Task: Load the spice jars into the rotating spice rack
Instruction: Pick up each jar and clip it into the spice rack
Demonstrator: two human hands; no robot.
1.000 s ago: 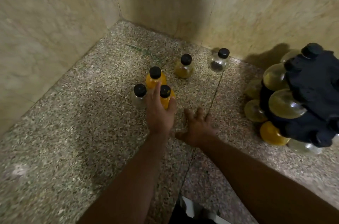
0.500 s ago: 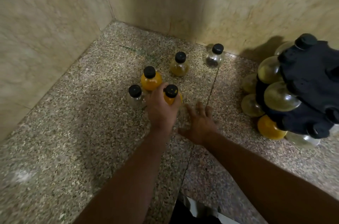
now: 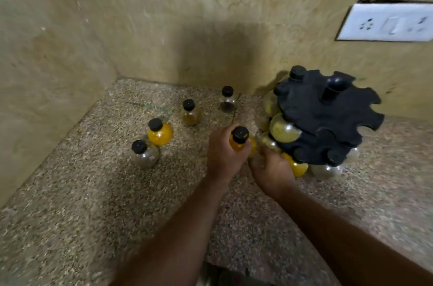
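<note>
My left hand (image 3: 225,156) grips an orange spice jar (image 3: 239,139) with a black cap, lifted off the counter just left of the black rotating spice rack (image 3: 328,117). The rack holds several round jars on its left side, one of them yellowish (image 3: 282,130) and one orange (image 3: 297,167) at the bottom. My right hand (image 3: 271,169) sits low between the held jar and that orange rack jar, fingers curled; what they touch is hidden. Several loose jars stand to the left: an orange one (image 3: 160,137), a clear one (image 3: 144,155), an olive one (image 3: 191,114) and a dark-filled one (image 3: 227,104).
All of this stands on a speckled stone counter (image 3: 93,203) in a corner between two beige walls. A white socket plate (image 3: 386,23) is on the back wall above the rack. The counter's front edge runs just below my forearms.
My left hand has lifted the orange jar away from the group and carried it right, up to the rack. My right hand left the counter and moved to the rack's lower jars.
</note>
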